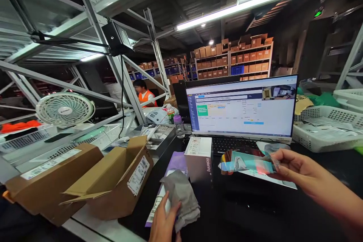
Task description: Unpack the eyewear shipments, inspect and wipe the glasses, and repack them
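Observation:
In the head view, my left hand [164, 217] grips a crumpled grey plastic bag [183, 196] at its near left side, thumb on top. Beneath that bag lies a purple and white packet [176, 162]. To the right, my right hand [295, 166] pinches the right end of a shiny clear packet with blue and red colours [246, 162] above the black table. A pale flat sheet [279, 181] shows below the packet; whether the hand holds it too I cannot tell. Between my hands stands a white-topped box marked Wakening [198, 159].
An open cardboard box [113, 181] and a closed one [51, 181] are on the left. Behind stand a monitor [241, 109], a keyboard [227, 145] and a purple-lidded bottle [179, 126]. A white basket [329, 128] is at right, a fan [65, 109] at left. Someone in an orange vest [147, 98] is farther back.

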A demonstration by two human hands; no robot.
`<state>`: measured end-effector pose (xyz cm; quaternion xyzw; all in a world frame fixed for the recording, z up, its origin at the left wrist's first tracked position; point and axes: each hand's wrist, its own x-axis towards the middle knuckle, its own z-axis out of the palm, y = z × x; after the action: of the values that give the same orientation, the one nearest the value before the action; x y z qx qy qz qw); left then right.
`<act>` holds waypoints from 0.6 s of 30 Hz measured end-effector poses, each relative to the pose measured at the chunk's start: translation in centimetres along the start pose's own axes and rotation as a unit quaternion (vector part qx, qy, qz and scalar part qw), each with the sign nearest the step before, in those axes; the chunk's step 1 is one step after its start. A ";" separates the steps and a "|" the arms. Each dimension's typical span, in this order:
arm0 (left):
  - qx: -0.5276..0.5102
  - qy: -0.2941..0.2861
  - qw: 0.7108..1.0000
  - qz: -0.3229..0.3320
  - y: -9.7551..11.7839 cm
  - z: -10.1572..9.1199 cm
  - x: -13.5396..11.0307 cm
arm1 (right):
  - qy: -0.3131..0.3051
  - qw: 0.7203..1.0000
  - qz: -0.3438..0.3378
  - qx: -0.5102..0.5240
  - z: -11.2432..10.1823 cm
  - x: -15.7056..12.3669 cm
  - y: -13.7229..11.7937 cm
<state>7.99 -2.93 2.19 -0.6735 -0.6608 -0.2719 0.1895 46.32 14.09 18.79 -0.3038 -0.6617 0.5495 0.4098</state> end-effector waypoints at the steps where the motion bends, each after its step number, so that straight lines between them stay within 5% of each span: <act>1: 0.002 -0.007 1.000 0.006 0.1 -0.2 -0.1 | 0.000 1.000 -0.007 -0.014 0.1 0.1 0.2; 10: 0.186 -0.088 0.977 0.059 2.6 -0.2 2.1 | -0.046 0.993 -0.043 -0.103 1.6 -0.4 -0.1; 18: 0.151 -0.088 0.984 0.038 3.5 -0.7 2.0 | -0.072 0.983 -0.039 -0.166 2.6 -0.4 0.0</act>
<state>11.37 -2.02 4.36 -0.6829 -0.6823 -0.1012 0.2404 44.26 12.51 18.55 -0.3012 -0.7829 0.4363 0.3257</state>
